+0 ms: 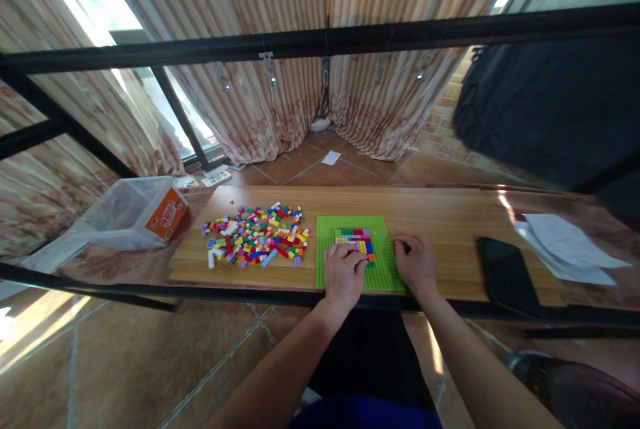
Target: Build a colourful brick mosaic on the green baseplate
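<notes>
A green baseplate [335,229] lies on the wooden table, with a small patch of coloured bricks [356,237] built on its middle. My left hand [344,274] rests on the plate with its fingers curled against the near edge of the built patch; whether it holds a brick is hidden. At the plate's right edge, my right hand [416,264] has its fingers bent and pressing down on the table and the plate's rim. A loose heap of small coloured bricks [257,234] lies left of the plate.
A clear plastic box [125,212] with an orange label stands at the table's left end. A black tablet [507,274] and white papers [565,246] lie to the right. A black metal frame bar [320,42] crosses above, and curtains hang behind.
</notes>
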The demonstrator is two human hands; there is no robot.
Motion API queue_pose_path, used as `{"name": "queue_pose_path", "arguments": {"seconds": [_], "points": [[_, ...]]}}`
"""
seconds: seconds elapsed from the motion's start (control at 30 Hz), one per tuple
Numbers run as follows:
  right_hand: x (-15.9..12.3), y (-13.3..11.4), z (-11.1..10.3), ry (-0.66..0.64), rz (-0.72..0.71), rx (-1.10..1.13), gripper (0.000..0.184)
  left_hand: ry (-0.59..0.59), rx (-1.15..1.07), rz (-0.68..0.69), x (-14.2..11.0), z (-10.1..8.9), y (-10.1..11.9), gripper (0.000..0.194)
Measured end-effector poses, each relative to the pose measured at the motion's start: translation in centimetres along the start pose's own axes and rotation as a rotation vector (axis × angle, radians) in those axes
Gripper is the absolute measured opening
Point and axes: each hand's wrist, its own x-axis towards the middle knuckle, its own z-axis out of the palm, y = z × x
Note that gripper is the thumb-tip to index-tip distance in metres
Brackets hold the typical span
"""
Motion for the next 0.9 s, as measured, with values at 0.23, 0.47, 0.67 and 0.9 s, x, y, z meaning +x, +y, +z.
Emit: {"name": "queue_pose_path", "arguments": {"seconds": [0.23, 0.47, 0.67, 0.9], "points": [[0.0, 0.1, 0.0, -0.019, 0.017, -0.019, 0.027, -0.028, 0.104, 0.054, -0.1, -0.1, 0.1, 0.011], [-0.1, 0.3, 0.1, -0.008, 0.006, -0.007, 0.026, -0.102, 0.399, 0.203, -0.9, -0.5, 0.2, 0.021], [-0.1, 0.4, 0.2, -0.016, 0.016, -0.024, 0.027, -0.173, 0.583, 0.278, -1.6, -0.7, 0.7, 0.028], [-0.1, 0.4, 0.1, -0.03, 0.009, -0.035, 0.029, -0.274, 0.633, 0.334, -1.5, -0.9, 1.0, 0.032]]}}
